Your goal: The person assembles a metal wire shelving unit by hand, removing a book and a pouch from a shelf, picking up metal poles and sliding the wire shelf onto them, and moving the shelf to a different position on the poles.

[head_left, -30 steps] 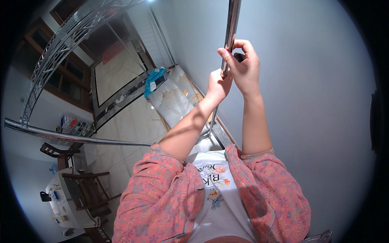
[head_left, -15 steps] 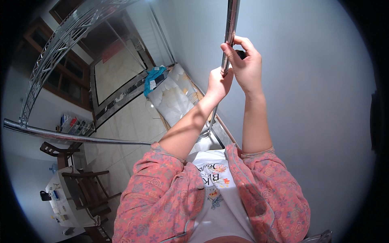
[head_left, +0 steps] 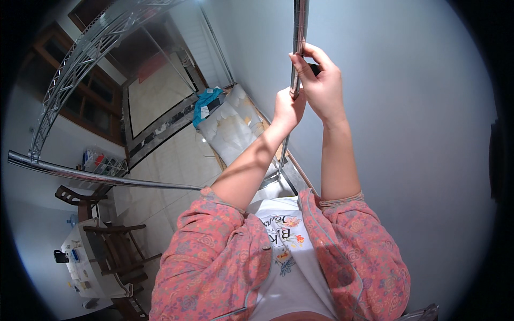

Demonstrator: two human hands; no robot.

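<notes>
The pole (head_left: 300, 24) was gripped in my closed left hand (head_left: 288, 109), while my right hand (head_left: 324, 88) pinched it just above.

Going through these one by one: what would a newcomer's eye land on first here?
Probably the shiny silver metal pole at top centre, with the person's bare right hand pinching it and bare left hand against its lower visible end. Next, the pink floral-patterned jacket filling the bottom middle. Then the curved silver metal lattice sweeping across the upper left.
</notes>
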